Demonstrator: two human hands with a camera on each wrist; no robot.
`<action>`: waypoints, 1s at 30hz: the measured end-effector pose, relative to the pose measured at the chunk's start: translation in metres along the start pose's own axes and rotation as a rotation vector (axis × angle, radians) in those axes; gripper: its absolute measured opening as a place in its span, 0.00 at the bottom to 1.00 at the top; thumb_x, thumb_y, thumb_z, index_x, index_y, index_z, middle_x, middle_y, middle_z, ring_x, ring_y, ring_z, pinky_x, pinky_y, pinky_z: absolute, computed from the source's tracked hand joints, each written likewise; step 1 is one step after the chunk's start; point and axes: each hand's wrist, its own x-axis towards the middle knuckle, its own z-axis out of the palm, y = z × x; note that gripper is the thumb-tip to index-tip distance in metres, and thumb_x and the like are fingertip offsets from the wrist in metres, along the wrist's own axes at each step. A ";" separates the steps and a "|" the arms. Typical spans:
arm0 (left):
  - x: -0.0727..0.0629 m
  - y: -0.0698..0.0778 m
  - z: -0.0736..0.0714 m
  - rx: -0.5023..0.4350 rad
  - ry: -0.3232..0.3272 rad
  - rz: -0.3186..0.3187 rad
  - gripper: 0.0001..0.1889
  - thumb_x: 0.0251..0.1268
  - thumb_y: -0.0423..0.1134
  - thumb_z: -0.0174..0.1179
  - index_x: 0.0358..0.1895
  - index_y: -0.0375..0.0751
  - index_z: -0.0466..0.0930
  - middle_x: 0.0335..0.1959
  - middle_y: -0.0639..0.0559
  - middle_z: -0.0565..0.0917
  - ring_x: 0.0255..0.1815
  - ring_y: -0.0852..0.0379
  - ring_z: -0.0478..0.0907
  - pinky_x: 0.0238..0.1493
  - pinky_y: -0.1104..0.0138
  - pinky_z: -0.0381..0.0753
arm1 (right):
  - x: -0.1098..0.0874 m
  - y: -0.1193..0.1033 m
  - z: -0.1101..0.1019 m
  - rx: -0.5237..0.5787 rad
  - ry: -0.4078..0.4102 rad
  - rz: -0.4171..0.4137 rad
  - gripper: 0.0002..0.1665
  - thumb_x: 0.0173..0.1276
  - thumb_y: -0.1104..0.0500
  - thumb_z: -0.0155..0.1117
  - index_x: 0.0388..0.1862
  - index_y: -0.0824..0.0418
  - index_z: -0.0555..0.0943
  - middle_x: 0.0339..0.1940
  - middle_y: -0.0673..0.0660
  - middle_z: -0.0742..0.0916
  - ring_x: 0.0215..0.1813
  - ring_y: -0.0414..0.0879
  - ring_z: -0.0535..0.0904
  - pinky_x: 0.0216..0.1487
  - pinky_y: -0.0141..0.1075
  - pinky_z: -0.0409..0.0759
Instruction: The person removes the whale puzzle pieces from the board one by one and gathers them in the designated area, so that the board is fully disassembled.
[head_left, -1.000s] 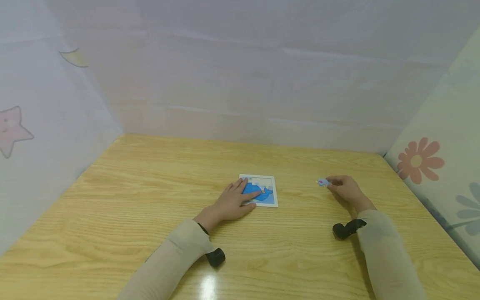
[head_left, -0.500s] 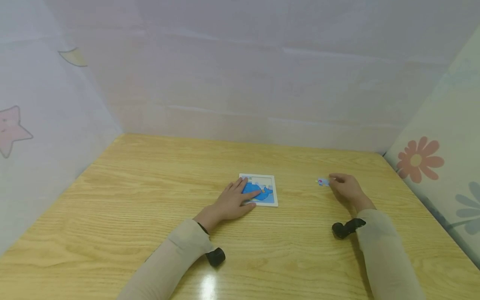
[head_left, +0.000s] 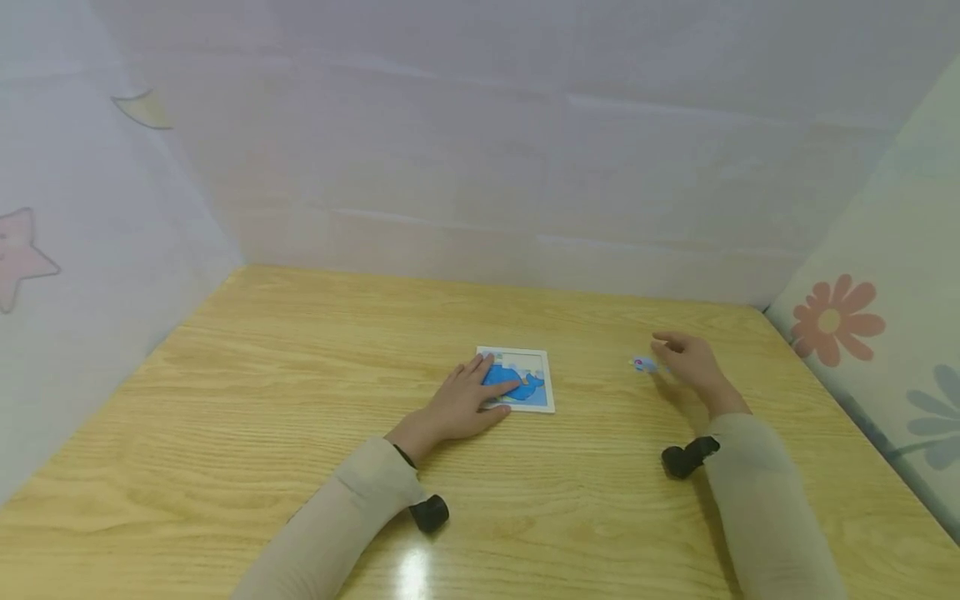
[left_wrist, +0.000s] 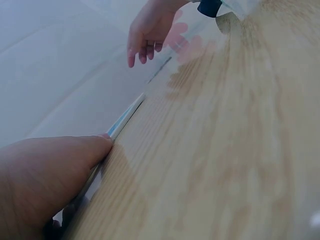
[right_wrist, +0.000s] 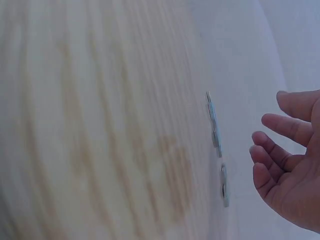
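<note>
A square jigsaw puzzle (head_left: 533,389) in a white frame, with a blue whale picture, lies in the middle of the table in the head view. My left hand (head_left: 467,402) rests on its left half, fingers spread flat and covering part of the picture. The puzzle's upper right part shows a pale bare area. To the right lies a small light-blue puzzle piece (head_left: 643,364) with a pink mark. My right hand (head_left: 692,364) hovers just beyond it, fingers loosely bent and holding nothing. The right wrist view shows thin puzzle pieces (right_wrist: 214,125) edge-on, apart from the right hand's fingers.
The wood-grain table (head_left: 300,350) runs back to a pale cloth wall (head_left: 450,150). Cloth with a printed red flower (head_left: 834,321) borders the right side, and one with a pink star (head_left: 22,258) the left. Each wrist carries a black camera (head_left: 681,461).
My right fingers, earlier at the puzzle piece, have let go and lifted up and away from it. The piece lies on the table. My left hand has stayed on the puzzle.
</note>
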 end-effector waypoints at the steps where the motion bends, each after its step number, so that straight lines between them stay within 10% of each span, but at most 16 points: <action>1: 0.000 0.000 0.000 -0.001 0.003 -0.001 0.24 0.63 0.54 0.42 0.62 0.57 0.61 0.66 0.37 0.46 0.65 0.43 0.39 0.59 0.50 0.42 | 0.000 -0.004 0.001 0.001 0.000 -0.017 0.32 0.67 0.48 0.44 0.60 0.71 0.62 0.49 0.71 0.71 0.50 0.62 0.66 0.47 0.53 0.65; 30: -0.017 -0.004 -0.007 -0.038 0.005 -0.052 0.25 0.62 0.55 0.43 0.63 0.57 0.60 0.66 0.37 0.44 0.65 0.42 0.38 0.59 0.50 0.40 | 0.028 -0.101 0.116 0.152 -0.120 -0.187 0.24 0.62 0.55 0.55 0.54 0.67 0.71 0.41 0.61 0.77 0.41 0.51 0.71 0.41 0.41 0.70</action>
